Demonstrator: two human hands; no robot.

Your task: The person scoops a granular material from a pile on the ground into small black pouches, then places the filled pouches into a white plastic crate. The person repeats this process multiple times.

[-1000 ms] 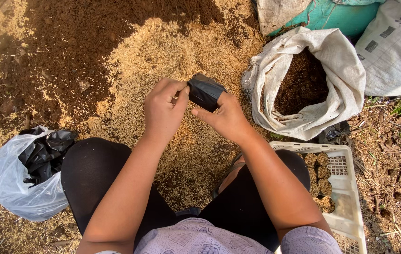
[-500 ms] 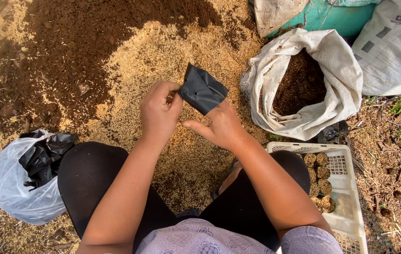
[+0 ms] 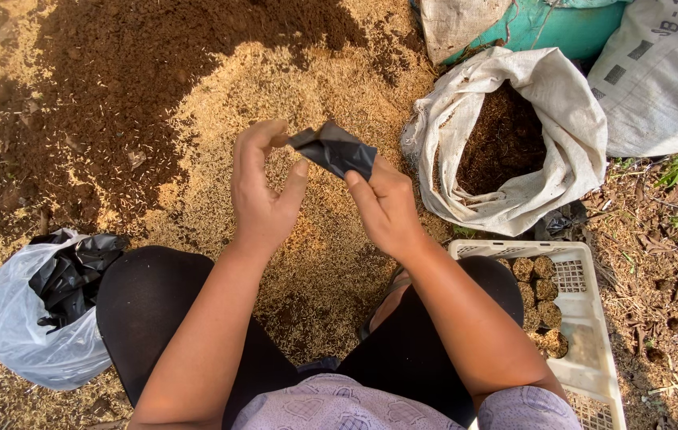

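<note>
Two hands are up in front of you, over your knees. Nearest you, at your right knee, sits a white plastic crate (image 3: 586, 362) with a perforated floor; a few small brown soil-filled pots (image 3: 542, 299) stand packed together at its far end, the rest of it bare. By your left knee lies a clear plastic bag (image 3: 32, 338) with a loose bundle of black plastic bags (image 3: 68, 271) spilling from its mouth.

Your left hand (image 3: 263, 195) pinches one corner of a small black bag (image 3: 335, 150) between thumb and forefinger, the other fingers curled loosely. Your right hand (image 3: 386, 207) grips the bag's other edge, thumb on top. The bag hangs between both hands above a heap of pale husk (image 3: 219, 87); it is crumpled, glossy, partly folded, and its mouth is not clearly visible.

Farther out on your right, a white woven sack (image 3: 546, 103) stands with its rim rolled down, filled with dark fibrous soil (image 3: 502, 143). Beyond it lie a teal container (image 3: 570, 28) and another white sack (image 3: 661, 80).
</note>
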